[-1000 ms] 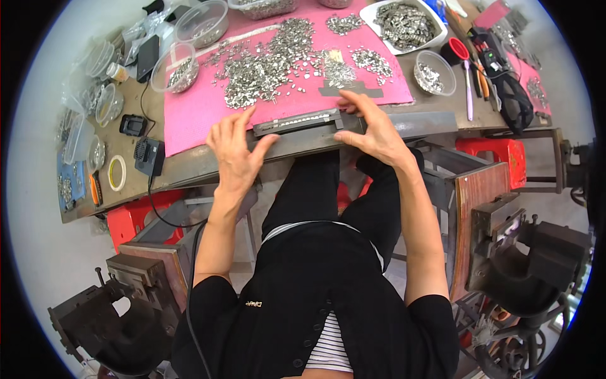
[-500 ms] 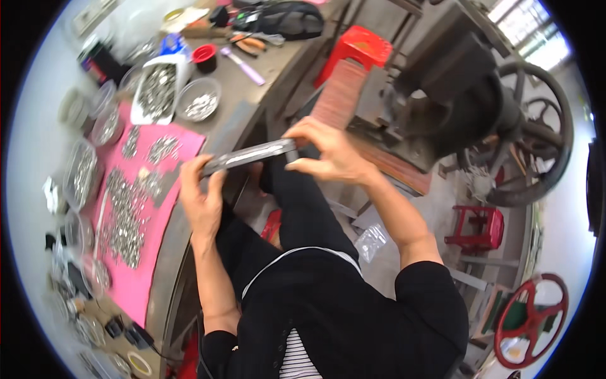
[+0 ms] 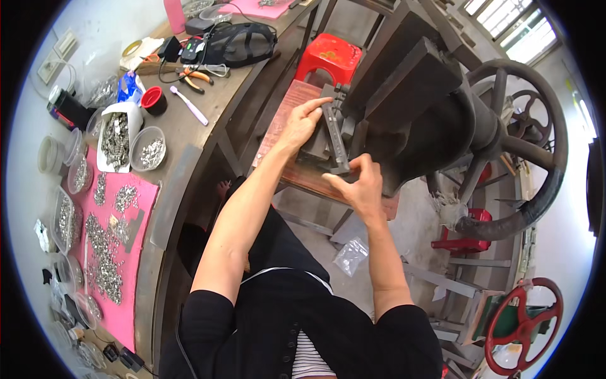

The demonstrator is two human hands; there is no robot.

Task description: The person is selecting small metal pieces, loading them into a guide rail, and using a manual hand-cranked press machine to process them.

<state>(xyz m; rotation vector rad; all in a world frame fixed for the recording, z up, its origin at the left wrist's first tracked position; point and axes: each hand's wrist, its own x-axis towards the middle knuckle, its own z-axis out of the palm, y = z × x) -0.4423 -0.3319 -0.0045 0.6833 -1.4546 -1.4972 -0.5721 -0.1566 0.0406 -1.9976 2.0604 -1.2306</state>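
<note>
A long, narrow dark metal bar point(image 3: 336, 136) with a recessed upper face lies lengthwise between my hands, at the bed of a heavy machine press point(image 3: 410, 114). My left hand point(image 3: 302, 126) pinches its far end, fingers wrapped over the edge. At the near end, my right hand point(image 3: 361, 189) grips it between thumb and fingers. Beneath and beside the bar is a dark metal block point(image 3: 314, 149) on a worn reddish wooden board point(image 3: 278, 136). Whether the bar rests fully on the block cannot be made out.
A large black handwheel point(image 3: 557, 148) juts from the press at right. The workbench point(image 3: 218, 101) at left carries a pink mat point(image 3: 136, 265) with small metal pieces, a white tray point(image 3: 136, 120), tubs, pliers point(image 3: 192, 79) and a toothbrush point(image 3: 189, 106). A red stool point(image 3: 328, 54) stands behind the board.
Both hands have carried the metal bar rightward from above my lap to the press bed, turning it from crosswise to lengthwise. The view has swung right, too.
</note>
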